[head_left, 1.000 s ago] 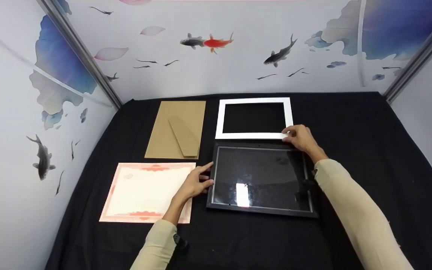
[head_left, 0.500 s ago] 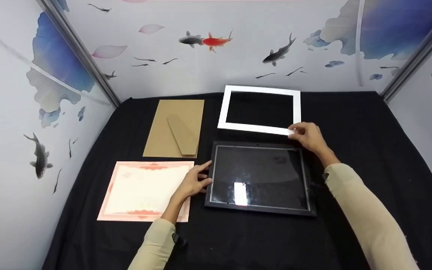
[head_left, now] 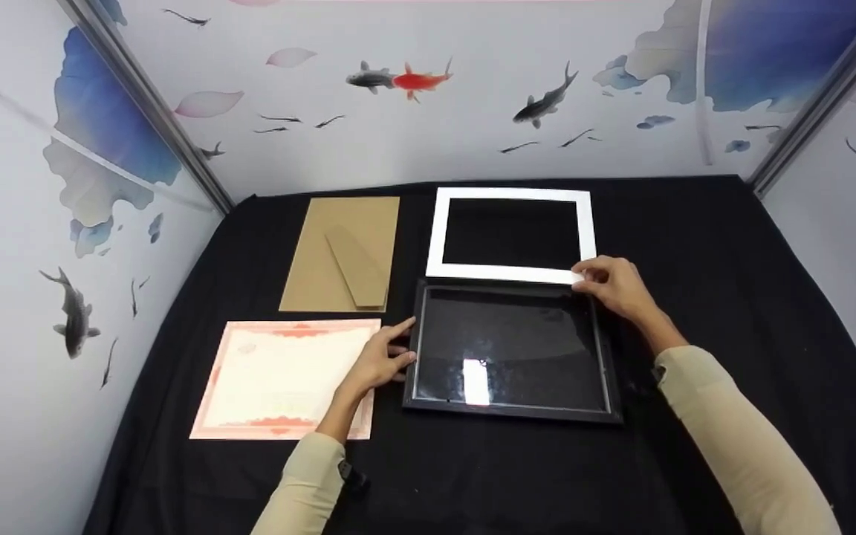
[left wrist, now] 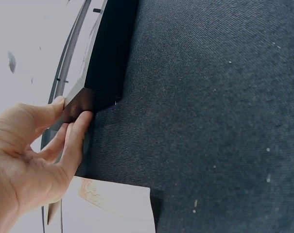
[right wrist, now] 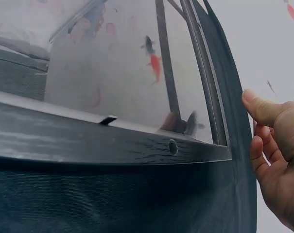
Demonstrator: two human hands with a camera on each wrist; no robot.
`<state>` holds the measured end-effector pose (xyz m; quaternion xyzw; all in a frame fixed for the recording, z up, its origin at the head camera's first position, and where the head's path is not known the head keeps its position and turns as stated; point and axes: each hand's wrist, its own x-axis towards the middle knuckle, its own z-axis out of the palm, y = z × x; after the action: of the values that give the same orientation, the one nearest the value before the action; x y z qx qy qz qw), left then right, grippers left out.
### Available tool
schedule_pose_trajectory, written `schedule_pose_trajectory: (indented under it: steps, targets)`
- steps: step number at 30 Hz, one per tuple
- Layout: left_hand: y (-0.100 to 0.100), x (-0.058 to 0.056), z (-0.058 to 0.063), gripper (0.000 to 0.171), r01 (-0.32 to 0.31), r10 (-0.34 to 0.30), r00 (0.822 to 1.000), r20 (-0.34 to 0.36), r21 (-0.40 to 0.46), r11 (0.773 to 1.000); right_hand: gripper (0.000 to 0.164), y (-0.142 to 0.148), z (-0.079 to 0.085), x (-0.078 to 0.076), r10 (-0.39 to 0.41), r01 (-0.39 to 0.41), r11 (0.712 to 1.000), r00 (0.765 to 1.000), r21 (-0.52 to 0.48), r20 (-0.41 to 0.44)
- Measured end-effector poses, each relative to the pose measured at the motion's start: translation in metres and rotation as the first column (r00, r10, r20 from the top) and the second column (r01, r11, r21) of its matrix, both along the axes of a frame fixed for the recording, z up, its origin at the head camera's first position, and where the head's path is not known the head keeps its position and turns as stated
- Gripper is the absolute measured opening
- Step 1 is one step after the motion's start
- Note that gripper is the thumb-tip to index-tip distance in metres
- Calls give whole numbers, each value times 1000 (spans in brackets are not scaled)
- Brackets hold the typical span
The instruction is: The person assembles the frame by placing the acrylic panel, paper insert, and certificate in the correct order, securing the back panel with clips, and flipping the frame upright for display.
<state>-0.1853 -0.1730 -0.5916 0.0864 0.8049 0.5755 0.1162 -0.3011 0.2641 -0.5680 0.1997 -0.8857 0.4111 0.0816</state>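
Note:
My right hand [head_left: 617,286] pinches the near right corner of a white mat board [head_left: 506,272] with a rectangular opening. The mat's near edge lies close along the far side of a black picture frame [head_left: 510,412], which has a glossy clear pane in it. At the frame's left side, my left hand [head_left: 376,362] holds the edge; the left wrist view has its thumb and fingertips against the black rim [left wrist: 81,104]. In the right wrist view the right hand [right wrist: 283,150] is beyond the frame's corner, thumb and fingers close together.
A brown backing board [head_left: 309,260] with a fold-out stand [head_left: 357,271] lies at the back left. Nearer, a certificate sheet [head_left: 279,379] with a pink-red border lies partly under my left forearm. Black cloth [head_left: 472,483] covers the table; fish-patterned walls [head_left: 428,134] enclose it.
My right hand has lifted the mat board, shifted it slightly right, then brought it lower and nearer the frame. The left hand keeps its place on the frame's edge.

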Motion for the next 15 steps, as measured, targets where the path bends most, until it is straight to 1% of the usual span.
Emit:
schedule_pose_trajectory:
  steps: [3,9,12,15]
  targets:
    - [1,1,1,65,-1,1,1000,24,10,1000,19,0,1,7,20,-20,1000,1000,-18,0]
    - [2,0,2,66,-21,18,998,66,38,999,19,1,1,18,31,-31,999,999,-45,10]
    - [1,0,2,66,-26,23,998,66,56,998,20,0,2,24,54,-54,997,999,-53,-5]
    - [0,0,3,65,-20,18,998,56,47,999,21,-1,3,30,81,-82,995,997,-57,-17]
